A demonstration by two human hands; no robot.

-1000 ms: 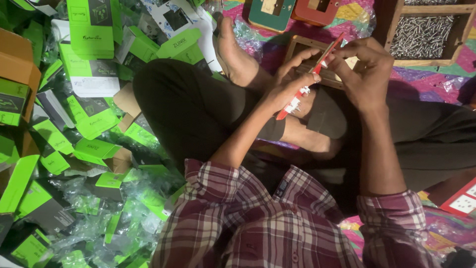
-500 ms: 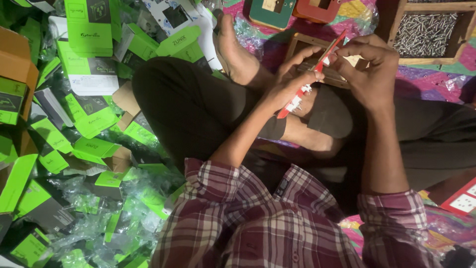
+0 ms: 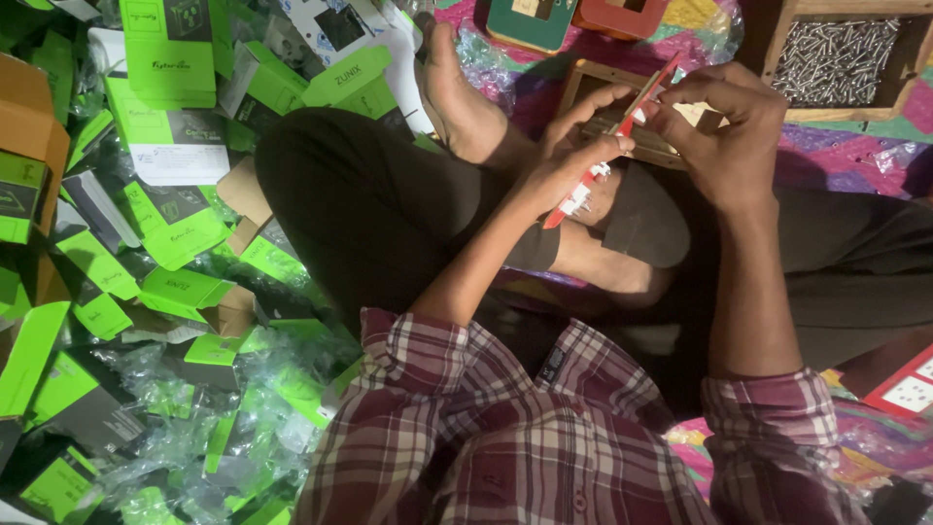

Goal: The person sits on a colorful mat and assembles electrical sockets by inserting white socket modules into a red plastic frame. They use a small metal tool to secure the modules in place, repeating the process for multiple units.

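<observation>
I sit cross-legged on the floor in dark trousers and a plaid shirt. Both hands hold a thin red strip-shaped part point(image 3: 622, 141) with white pieces at its lower end. My left hand point(image 3: 573, 156) grips its lower half from the left. My right hand point(image 3: 724, 131) pinches its upper end with thumb and fingers. The part is tilted, its top toward the upper right, above my crossed legs and a small wooden tray point(image 3: 583, 83).
A heap of green and white cardboard boxes point(image 3: 165, 194) and clear plastic wrappers point(image 3: 194, 447) fills the left. A wooden box of metal screws point(image 3: 836, 58) stands at the top right. Teal and orange cases point(image 3: 573, 19) lie at the top. A red and white board point(image 3: 904, 389) lies at the right edge.
Both hands keep hold of the red part. They have shifted slightly, and the fingers have changed their hold a little.
</observation>
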